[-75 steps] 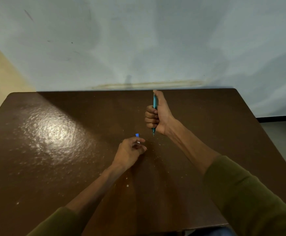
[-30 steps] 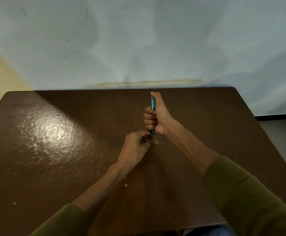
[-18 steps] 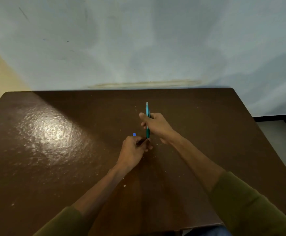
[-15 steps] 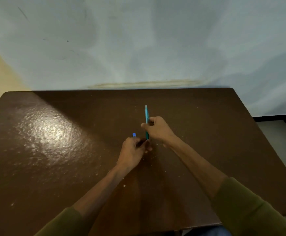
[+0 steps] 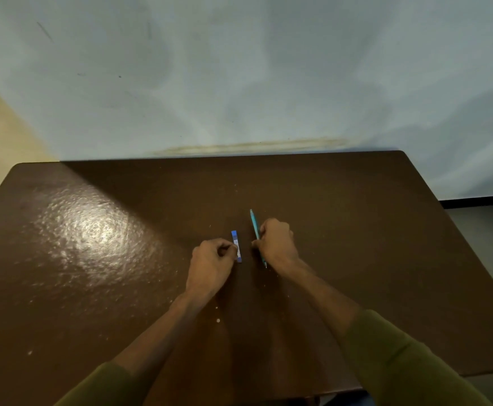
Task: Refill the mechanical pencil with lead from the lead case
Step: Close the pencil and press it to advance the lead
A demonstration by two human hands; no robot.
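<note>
A slim blue lead case [image 5: 236, 245] with a white label lies flat on the brown table [image 5: 356, 230], pointing away from me. My left hand [image 5: 213, 262] is curled beside it, fingertips touching the case's near half. A teal mechanical pencil [image 5: 255, 227] lies almost flat on the table just right of the case, its tip toward me. My right hand [image 5: 276, 243] is closed over the pencil's near half, hiding part of the barrel. The two hands are a small gap apart.
The table backs onto a pale blue wall [image 5: 239, 83]. Its right edge [image 5: 474, 259] drops to a floor with a dark skirting strip. Small white specks dot the surface near my forearms. A bright glare patch sits on the left part.
My right hand has lowered the pencil from upright to nearly flat on the table. My left hand has pulled left, and the lead case now shows fully on the table.
</note>
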